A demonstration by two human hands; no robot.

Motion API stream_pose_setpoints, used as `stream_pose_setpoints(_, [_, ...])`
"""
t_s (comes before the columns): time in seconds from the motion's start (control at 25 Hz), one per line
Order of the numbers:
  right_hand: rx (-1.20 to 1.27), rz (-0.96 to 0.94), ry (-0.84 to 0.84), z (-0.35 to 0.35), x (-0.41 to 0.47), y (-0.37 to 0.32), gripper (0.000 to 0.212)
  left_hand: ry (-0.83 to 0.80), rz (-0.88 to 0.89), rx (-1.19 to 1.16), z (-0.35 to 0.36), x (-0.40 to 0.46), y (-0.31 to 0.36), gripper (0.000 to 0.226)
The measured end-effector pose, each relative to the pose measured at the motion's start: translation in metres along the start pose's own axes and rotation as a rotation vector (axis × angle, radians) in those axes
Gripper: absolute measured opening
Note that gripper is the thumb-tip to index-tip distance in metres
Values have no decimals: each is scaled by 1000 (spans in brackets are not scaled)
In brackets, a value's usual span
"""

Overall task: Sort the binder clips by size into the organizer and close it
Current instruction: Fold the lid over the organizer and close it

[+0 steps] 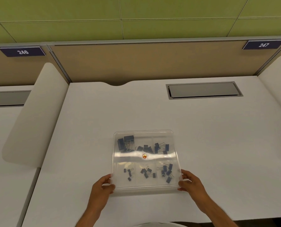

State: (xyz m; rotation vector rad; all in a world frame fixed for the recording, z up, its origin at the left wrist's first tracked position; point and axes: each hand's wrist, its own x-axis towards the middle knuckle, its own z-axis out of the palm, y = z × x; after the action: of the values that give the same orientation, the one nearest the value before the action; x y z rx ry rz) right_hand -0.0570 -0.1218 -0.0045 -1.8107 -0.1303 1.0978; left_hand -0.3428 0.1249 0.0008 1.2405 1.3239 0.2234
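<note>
The clear plastic organizer (pixel 146 159) lies flat on the white desk (pixel 202 128), near the desk's near edge and roughly at its middle, with its transparent lid (pixel 152 133) down over the compartments. Through the lid, dark binder clips (pixel 146 149) show in six compartments, three in the far row and three in the near row. The far-left compartment holds the largest clips (pixel 125 143), and the near-left one holds the smallest (pixel 128 173) (the others look in between, though the lid's glare blurs them). A small orange sticker (pixel 144 156) sits at the lid's centre, in a bright band of reflection.

The left hand (pixel 103 185) grips the organizer's near-left corner, thumb on top of the lid and fingers curled under the edge. The right hand (pixel 189 182) holds the near-right corner in the same way, thumb over the rim.

Far right on the desk is a grey recessed cable hatch (pixel 203 90). Behind the desk stands a tan partition (pixel 136 63) bearing number plates 246 (pixel 22 51) and 247 (pixel 263 45), with a green wall (pixel 136 13) above.
</note>
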Motion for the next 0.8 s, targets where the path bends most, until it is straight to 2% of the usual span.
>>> stream_pose_setpoints(0.24, [0,-30,-41,-2,2,3,39,-25,10,84,-1,5,-1,40])
stream_pose_setpoints(0.48, [-185,-32,-72,-5,9,0,45,-69,-19,231,-4,7,10,41])
stream_pose_setpoints(0.6, [-349,-110,-4,0,18,-19,53,-128,13,390,-5,18,31,56])
stream_pose_setpoints(0.68, [-365,-218,51,6,33,-36,54,-118,99,392,0,29,50,62])
stream_pose_setpoints(0.8, [-375,-284,136,18,64,-70,44,-9,170,304,15,58,86,52])
